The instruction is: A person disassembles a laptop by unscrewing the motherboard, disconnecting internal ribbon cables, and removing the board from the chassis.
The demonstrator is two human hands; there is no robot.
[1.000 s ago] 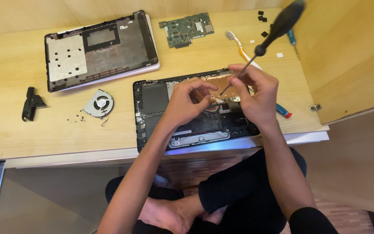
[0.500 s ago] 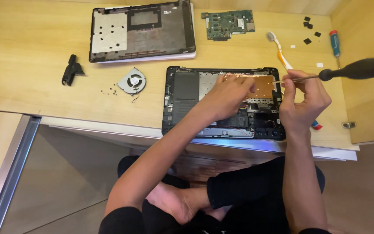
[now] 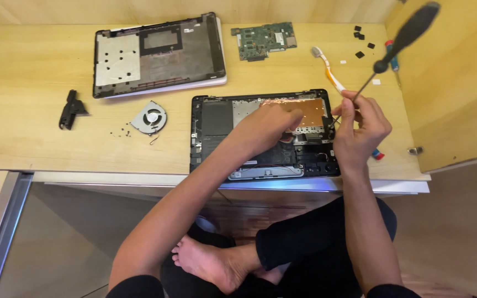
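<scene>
Right fingers: the right hand (image 3: 360, 129) is pinching the screwdriver (image 3: 396, 52) low on its thin shaft, fingers pressed together, seemingly to steady the tip.
Left fingers: the left hand (image 3: 269, 124) is lying curled on the open laptop base (image 3: 211, 138), apparently bracing something; its fingertips are hidden.
Screwdriver: it is slanting up and away from the fingers, black handle high, tip down at the base's right edge.
Farther out: fan (image 3: 149, 117), loose screws (image 3: 120, 132), bottom cover (image 3: 158, 54), circuit board (image 3: 264, 40), toothbrush (image 3: 327, 67).

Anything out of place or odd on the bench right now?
Nothing looks broken. A toothbrush lies among the parts, beside the opened laptop base. Tiny loose screws sit scattered by the removed fan, easy to lose. The right hand holds the screwdriver.
</scene>
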